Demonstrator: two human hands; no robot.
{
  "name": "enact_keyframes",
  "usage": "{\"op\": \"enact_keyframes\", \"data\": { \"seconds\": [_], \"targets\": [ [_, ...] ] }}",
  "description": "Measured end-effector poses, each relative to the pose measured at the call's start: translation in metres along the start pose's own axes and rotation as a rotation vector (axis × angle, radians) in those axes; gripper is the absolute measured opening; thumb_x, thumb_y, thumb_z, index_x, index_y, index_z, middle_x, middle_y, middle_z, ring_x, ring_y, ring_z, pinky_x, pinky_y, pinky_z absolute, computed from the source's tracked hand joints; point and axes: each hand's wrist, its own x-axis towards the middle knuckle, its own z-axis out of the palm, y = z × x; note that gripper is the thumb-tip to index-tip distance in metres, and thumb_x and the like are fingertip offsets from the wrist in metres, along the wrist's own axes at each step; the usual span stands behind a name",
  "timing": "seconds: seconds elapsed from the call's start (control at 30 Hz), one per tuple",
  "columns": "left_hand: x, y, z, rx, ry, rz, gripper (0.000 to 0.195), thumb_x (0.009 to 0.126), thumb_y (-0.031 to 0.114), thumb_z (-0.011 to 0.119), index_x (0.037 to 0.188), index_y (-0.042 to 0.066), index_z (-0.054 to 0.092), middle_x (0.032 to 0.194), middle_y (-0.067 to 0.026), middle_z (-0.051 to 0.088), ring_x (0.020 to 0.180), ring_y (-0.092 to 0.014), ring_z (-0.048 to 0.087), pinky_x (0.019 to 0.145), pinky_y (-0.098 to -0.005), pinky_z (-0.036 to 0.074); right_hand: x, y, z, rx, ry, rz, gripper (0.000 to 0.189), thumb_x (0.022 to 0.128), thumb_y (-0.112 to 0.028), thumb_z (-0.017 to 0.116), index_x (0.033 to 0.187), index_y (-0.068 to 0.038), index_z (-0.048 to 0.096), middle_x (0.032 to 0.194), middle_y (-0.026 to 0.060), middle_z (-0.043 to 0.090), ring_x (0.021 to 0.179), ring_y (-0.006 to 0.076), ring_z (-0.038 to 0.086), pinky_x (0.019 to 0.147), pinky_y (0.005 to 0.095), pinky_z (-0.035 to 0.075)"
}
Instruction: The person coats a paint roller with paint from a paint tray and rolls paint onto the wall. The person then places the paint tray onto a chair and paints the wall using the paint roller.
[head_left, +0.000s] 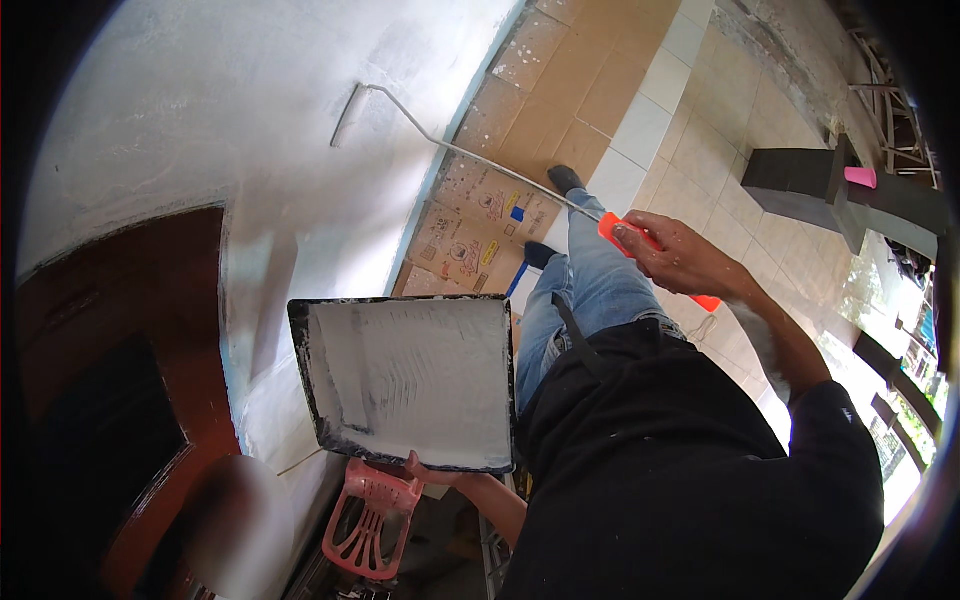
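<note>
My right hand (671, 251) grips the orange handle (613, 231) of a long paint roller. Its thin metal rod (510, 171) reaches across to the roller sleeve (350, 116), which lies against the whitish wall (300, 45). Under its near edge, my left hand (435, 472) holds a black paint tray (513, 375), the thumb over the rim and the other fingers hidden below. White paint (420, 375) coats the tray's inside, with streaks over the ribbed part. The tray is level with my waist, in front of the wall and apart from the roller.
Flattened cardboard (465, 232), spotted with paint, covers the floor along the wall. A red plastic chair (371, 525) stands beneath the tray. A reddish-brown frame (202, 465) borders a dark opening at left, near a blurred shape. A pink cup (861, 177) sits on a dark ledge at right.
</note>
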Motion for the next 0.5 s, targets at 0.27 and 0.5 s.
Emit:
{"op": "enact_keyframes", "data": {
  "seconds": [0.27,0.5],
  "targets": [
    [-0.014,-0.001,0.008,-0.003,-0.053,-0.019,0.069,0.069,0.045,0.051,0.122,0.001,0.046,0.123,-0.0158,0.045,0.111,-0.033,0.044,0.088,-0.0449,0.038,0.066,0.030,0.015,0.072,-0.041,0.072,0.051,0.095,-0.047,0.038,0.114,-0.001,0.052,0.083,0.0164,0.061,0.068,0.0242,0.061,0.062,0.0348,0.048],
    [-0.006,-0.016,-0.025,0.045,-0.081,0.100,0.052,0.076,0.043,0.045,0.109,0.004,0.051,0.117,-0.0165,0.047,0.107,-0.030,0.046,0.084,-0.0456,0.040,0.091,0.065,0.013,0.055,-0.042,0.011,0.053,0.094,-0.051,0.039,0.107,-0.002,0.053,0.066,0.0090,0.053,0.051,0.0167,0.053,0.047,0.0311,0.044]
  ]
}}
